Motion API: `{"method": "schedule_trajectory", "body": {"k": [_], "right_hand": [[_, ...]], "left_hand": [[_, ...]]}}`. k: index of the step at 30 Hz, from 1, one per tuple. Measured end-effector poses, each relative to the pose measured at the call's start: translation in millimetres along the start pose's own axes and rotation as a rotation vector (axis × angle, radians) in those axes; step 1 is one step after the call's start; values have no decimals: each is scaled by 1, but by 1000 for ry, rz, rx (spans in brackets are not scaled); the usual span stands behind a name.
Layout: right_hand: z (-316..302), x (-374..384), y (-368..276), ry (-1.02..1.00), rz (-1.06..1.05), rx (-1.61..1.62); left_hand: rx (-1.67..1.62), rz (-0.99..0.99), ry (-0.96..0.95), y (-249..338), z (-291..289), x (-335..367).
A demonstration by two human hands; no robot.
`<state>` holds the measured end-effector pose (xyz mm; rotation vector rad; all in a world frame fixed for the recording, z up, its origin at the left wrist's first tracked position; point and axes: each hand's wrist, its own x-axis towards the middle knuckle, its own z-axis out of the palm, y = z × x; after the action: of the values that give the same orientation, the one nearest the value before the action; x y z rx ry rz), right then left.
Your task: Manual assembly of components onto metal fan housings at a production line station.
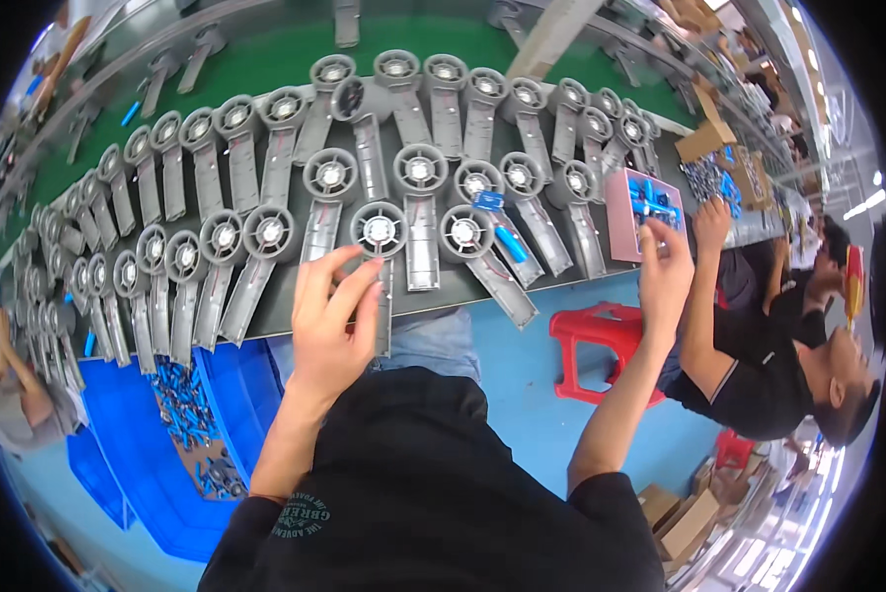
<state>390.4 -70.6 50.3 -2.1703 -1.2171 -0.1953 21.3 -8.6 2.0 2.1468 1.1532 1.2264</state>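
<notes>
My left hand point(336, 321) is beside a grey handheld fan housing point(378, 229), its thumb and fingers apart and curved near the handle. No object shows in it. My right hand point(666, 274) is at the near right side of a pink box point(620, 219) holding blue cylindrical cells point(652, 197). Its fingers are bent together at the rim; anything between them is hidden. Right of my left hand, another housing point(465, 230) lies with its handle slanting towards me. Behind that, a blue cylinder point(510, 245) lies in an open handle, with a small blue board point(488, 201) at its fan head.
Rows of similar grey housings point(201, 128) cover the bench, with a green belt point(265, 61) beyond. Blue bins point(132, 434) stand at lower left. A red stool point(601, 345) is below the bench. To the right, a co-worker point(759, 370) reaches towards a pile of blue parts point(709, 183).
</notes>
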Motion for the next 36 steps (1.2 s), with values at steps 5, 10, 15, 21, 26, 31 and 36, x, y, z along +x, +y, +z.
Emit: {"method": "schedule_trajectory", "body": {"k": [5, 10, 15, 21, 26, 31, 36], "right_hand": [[4, 46, 54, -25, -167, -132], [17, 65, 68, -167, -249, -349], [14, 69, 73, -141, -192, -370], [-30, 65, 41, 111, -216, -83], [-30, 67, 49, 126, -98, 205], [-38, 73, 40, 274, -157, 232], [-24, 78, 41, 334, -70, 168]], "left_hand": [[55, 48, 59, -8, -4, 2], [49, 30, 45, -7, -10, 5], [58, -29, 25, -2, -20, 2], [75, 3, 62, -2, -25, 8], [48, 23, 21, 5, -26, 13], [46, 29, 49, 4, -23, 15], [-15, 20, 23, 7, -23, 15]]}}
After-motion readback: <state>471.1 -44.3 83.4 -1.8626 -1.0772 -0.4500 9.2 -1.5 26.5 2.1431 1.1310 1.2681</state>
